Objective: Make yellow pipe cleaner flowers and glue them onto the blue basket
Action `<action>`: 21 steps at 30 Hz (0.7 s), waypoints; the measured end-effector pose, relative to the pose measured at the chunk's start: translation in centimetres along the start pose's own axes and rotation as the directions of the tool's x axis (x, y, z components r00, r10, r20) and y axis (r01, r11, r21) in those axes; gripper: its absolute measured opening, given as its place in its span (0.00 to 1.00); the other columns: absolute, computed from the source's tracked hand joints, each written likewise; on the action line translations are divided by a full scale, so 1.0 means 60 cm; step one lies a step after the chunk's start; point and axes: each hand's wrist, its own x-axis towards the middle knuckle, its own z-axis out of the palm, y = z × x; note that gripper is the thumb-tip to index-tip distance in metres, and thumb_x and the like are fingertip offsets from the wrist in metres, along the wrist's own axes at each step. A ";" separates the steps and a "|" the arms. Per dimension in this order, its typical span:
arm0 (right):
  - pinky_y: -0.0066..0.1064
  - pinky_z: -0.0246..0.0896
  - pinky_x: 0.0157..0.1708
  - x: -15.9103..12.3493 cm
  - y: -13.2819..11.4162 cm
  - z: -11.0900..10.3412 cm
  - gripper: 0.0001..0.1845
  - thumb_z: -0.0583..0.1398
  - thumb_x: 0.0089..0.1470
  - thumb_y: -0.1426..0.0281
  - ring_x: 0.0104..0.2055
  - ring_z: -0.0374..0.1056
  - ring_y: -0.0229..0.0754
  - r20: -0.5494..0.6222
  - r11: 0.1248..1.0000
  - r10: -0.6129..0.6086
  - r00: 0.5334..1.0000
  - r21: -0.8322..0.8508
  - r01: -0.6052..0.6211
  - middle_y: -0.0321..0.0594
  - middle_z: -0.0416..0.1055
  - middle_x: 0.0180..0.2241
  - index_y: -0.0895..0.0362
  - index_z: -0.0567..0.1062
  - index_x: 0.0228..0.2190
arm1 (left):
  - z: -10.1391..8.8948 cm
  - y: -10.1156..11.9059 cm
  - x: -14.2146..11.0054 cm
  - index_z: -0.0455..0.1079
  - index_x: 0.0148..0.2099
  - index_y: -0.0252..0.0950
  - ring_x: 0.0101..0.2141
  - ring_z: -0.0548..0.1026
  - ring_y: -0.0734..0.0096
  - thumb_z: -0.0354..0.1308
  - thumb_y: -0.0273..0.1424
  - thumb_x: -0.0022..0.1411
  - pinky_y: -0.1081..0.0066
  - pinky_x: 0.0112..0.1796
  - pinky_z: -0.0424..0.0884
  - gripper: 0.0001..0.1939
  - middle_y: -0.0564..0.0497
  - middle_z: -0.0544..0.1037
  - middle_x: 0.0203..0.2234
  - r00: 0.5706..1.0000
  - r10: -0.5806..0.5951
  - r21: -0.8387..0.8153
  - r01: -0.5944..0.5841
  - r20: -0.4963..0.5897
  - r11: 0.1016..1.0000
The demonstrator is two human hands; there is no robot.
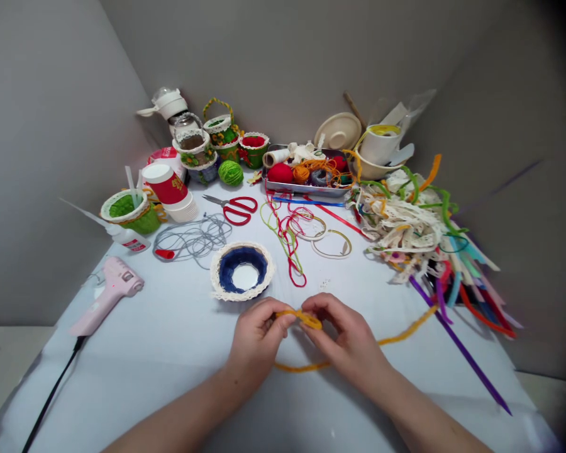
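Observation:
Both hands meet over the front middle of the table, pinching a fuzzy yellow-orange pipe cleaner [311, 321] that is bent into small loops. My left hand [259, 330] grips one side between thumb and forefinger. On the other side, the fingers of my right hand [342, 333] close round the looped part. A long tail of the pipe cleaner runs under my right hand and out to the right. Just beyond my left hand sits a small dark blue bowl-shaped piece [243, 272] with white lace round its rim.
Red-handled scissors [238, 207], tangled grey cord [193, 239] and a pink glue gun [106, 296] lie on the left. Behind stand small decorated baskets [224, 135] and a metal tray [306, 187] of yarn. Lace and pipe cleaners [410, 220] are heaped at right, beside a purple pipe cleaner [474, 365].

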 end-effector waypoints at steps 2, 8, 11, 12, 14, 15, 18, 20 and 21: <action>0.30 0.63 0.34 0.002 -0.002 0.000 0.02 0.57 0.58 0.73 0.34 0.66 0.39 -0.001 0.999 -0.048 0.999 -0.005 0.048 0.38 0.70 0.32 0.54 0.69 0.34 | 0.000 0.001 0.001 0.72 0.33 0.36 0.23 0.68 0.75 0.57 0.29 0.60 0.75 0.27 0.64 0.05 0.55 0.70 0.21 0.999 0.036 0.044 -0.035 -0.013 0.998; 0.31 0.60 0.32 0.002 -0.007 -0.002 0.04 0.56 0.59 0.74 0.31 0.64 0.38 0.009 0.979 -0.165 0.986 -0.117 0.165 0.38 0.68 0.29 0.55 0.69 0.32 | -0.007 0.011 0.005 0.72 0.33 0.36 0.30 0.72 0.70 0.55 0.27 0.61 0.73 0.33 0.66 0.06 0.50 0.75 0.27 0.971 0.237 0.212 -0.237 0.025 0.948; 0.32 0.58 0.31 0.000 -0.009 -0.002 0.06 0.54 0.60 0.75 0.31 0.62 0.39 0.041 0.953 -0.226 0.973 -0.195 0.230 0.39 0.67 0.27 0.56 0.70 0.32 | -0.011 0.009 0.004 0.73 0.36 0.37 0.32 0.72 0.69 0.52 0.27 0.64 0.72 0.35 0.67 0.09 0.48 0.76 0.29 0.954 0.283 0.323 -0.301 0.103 0.897; 0.32 0.58 0.31 -0.001 -0.010 -0.002 0.07 0.53 0.60 0.75 0.30 0.62 0.39 0.049 0.945 -0.245 0.968 -0.211 0.250 0.39 0.67 0.27 0.56 0.70 0.32 | -0.012 0.007 0.003 0.74 0.36 0.37 0.32 0.72 0.68 0.51 0.26 0.65 0.71 0.36 0.67 0.10 0.47 0.76 0.29 0.940 0.312 0.371 -0.340 0.136 0.864; 0.33 0.58 0.31 -0.002 -0.012 -0.001 0.09 0.53 0.60 0.74 0.30 0.61 0.40 0.050 0.946 -0.252 0.967 -0.200 0.256 0.39 0.67 0.26 0.56 0.71 0.30 | -0.015 -0.001 0.000 0.74 0.40 0.37 0.33 0.72 0.66 0.49 0.25 0.65 0.70 0.37 0.66 0.12 0.46 0.76 0.31 0.900 0.386 0.460 -0.435 0.203 0.774; 0.33 0.58 0.30 -0.002 -0.013 0.000 0.09 0.53 0.60 0.73 0.30 0.61 0.40 0.034 0.961 -0.218 0.975 -0.166 0.220 0.39 0.67 0.26 0.56 0.71 0.29 | -0.015 -0.005 -0.002 0.74 0.42 0.38 0.34 0.72 0.66 0.49 0.25 0.65 0.69 0.37 0.66 0.12 0.45 0.77 0.32 0.877 0.420 0.493 -0.479 0.233 0.727; 0.29 0.55 0.25 0.000 -0.013 0.004 0.11 0.55 0.59 0.67 0.25 0.59 0.37 -0.005 0.989 0.095 0.995 0.112 -0.094 0.36 0.65 0.22 0.57 0.70 0.27 | -0.018 -0.014 -0.009 0.73 0.49 0.39 0.33 0.71 0.65 0.50 0.25 0.64 0.68 0.37 0.65 0.15 0.44 0.77 0.34 0.831 0.478 0.512 -0.553 0.283 0.658; 0.26 0.49 0.19 0.003 -0.010 0.006 0.13 0.57 0.58 0.62 0.20 0.54 0.33 0.066 0.864 0.336 0.939 0.374 -0.336 0.31 0.61 0.18 0.57 0.68 0.26 | -0.019 -0.014 -0.013 0.72 0.50 0.41 0.33 0.70 0.65 0.51 0.24 0.63 0.68 0.37 0.64 0.16 0.44 0.78 0.34 0.819 0.501 0.480 -0.571 0.278 0.666; 0.24 0.45 0.17 0.004 -0.009 0.007 0.14 0.57 0.57 0.61 0.18 0.51 0.32 0.118 0.779 0.404 0.907 0.476 -0.409 0.29 0.59 0.17 0.57 0.66 0.26 | -0.020 -0.013 -0.013 0.72 0.50 0.42 0.32 0.70 0.65 0.52 0.24 0.63 0.68 0.37 0.64 0.16 0.45 0.78 0.34 0.816 0.513 0.460 -0.575 0.267 0.676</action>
